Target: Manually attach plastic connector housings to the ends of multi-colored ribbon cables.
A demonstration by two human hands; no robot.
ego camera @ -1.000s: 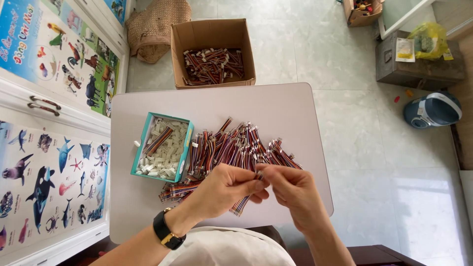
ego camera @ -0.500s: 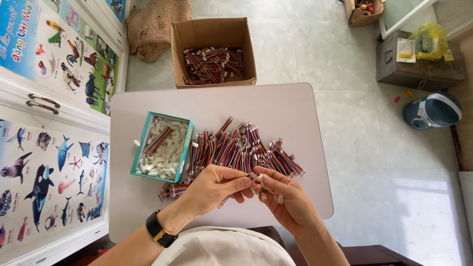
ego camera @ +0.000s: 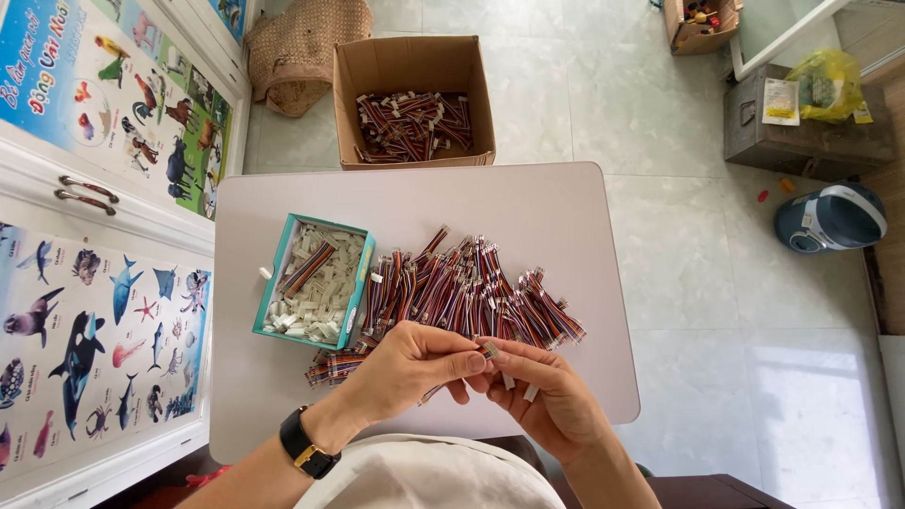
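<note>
A short multicoloured wire bundle (ego camera: 485, 350) is pinched between the fingertips of both hands just above the near edge of a pale table (ego camera: 283, 203). The left hand (ego camera: 407, 368), a black watch (ego camera: 305, 448) on its wrist, closes thumb and forefinger on one end of the bundle; the right hand (ego camera: 539, 391) closes its fingers on the other end, with small white connector pieces (ego camera: 530, 392) showing between its lower fingers. The two hands meet fingertip to fingertip.

Just beyond them, across the middle of the table, lies a spread heap of similar striped wire bundles (ego camera: 462, 287). Touching the heap's left side sits a teal-rimmed open box (ego camera: 315, 281) filled with small white connectors and a few wire bundles, towards the table's left edge.

On the tiled floor against the table's far edge stands an open cardboard box (ego camera: 415, 66) holding more wire bundles. A woven basket (ego camera: 302, 47) rests to its left. At the left, white cabinet doors carry animal posters (ego camera: 94, 311). To the right, well apart from the table, sit a blue and white appliance (ego camera: 831, 217) and a grey metal box (ego camera: 806, 141).
</note>
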